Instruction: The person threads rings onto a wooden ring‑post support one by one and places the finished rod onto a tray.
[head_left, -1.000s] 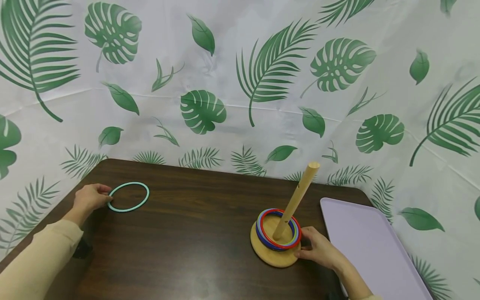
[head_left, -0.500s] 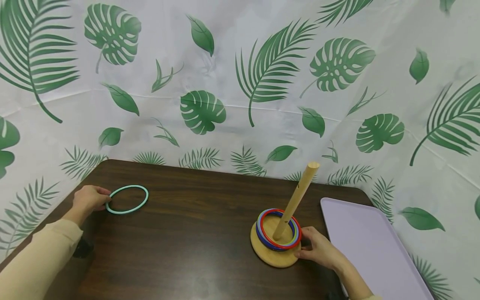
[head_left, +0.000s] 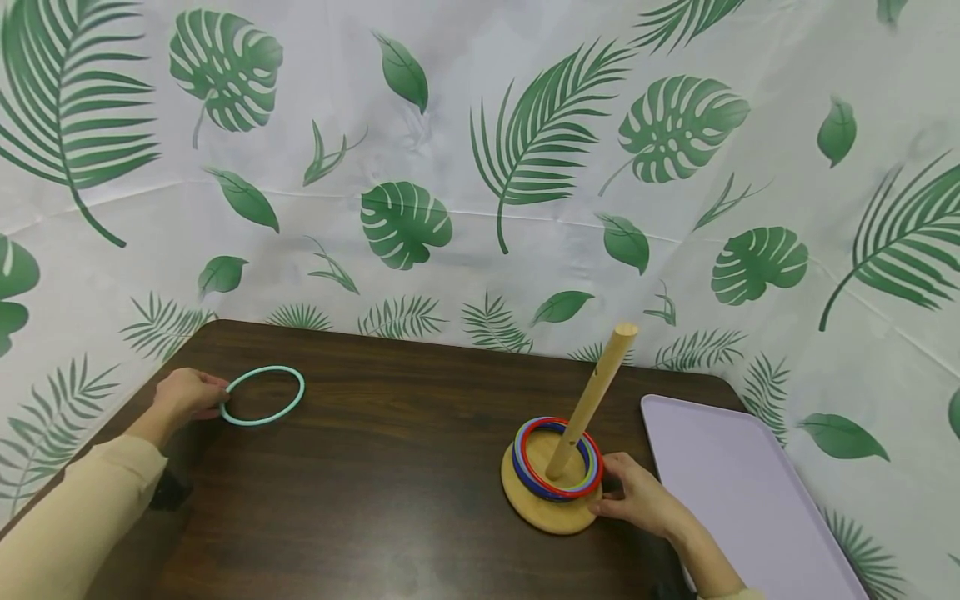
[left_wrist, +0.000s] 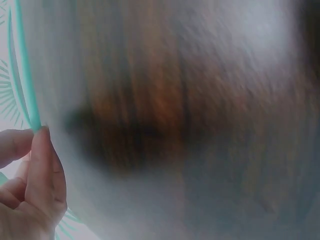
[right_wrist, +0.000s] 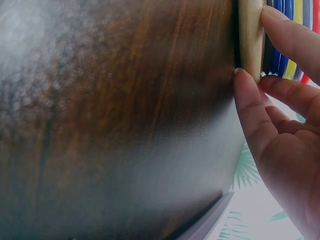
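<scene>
At the table's far left, my left hand (head_left: 183,396) pinches a thin teal ring (head_left: 258,423) by its near-left rim. The left wrist view has the thumb and fingertips meeting on the ring (left_wrist: 28,75), which stretches away from them. On the right stands a round wooden base (head_left: 551,518) with a tall wooden peg (head_left: 597,396) leaning to the right in the head view. Several coloured rings (head_left: 527,477), a red one topmost, lie stacked around the peg's foot. My right hand (head_left: 641,498) grips the base's right edge, thumb and fingers on opposite faces of the disc (right_wrist: 251,42).
A lilac tray (head_left: 731,467) lies on the right side of the dark wooden table (head_left: 390,467), beside my right forearm. Behind the table hangs a white cloth (head_left: 465,150) printed with green leaves.
The teal ring dips a little and tilts, then shifts slightly right and up with my left hand. My right hand and the base with its stacked rings stay where they were.
</scene>
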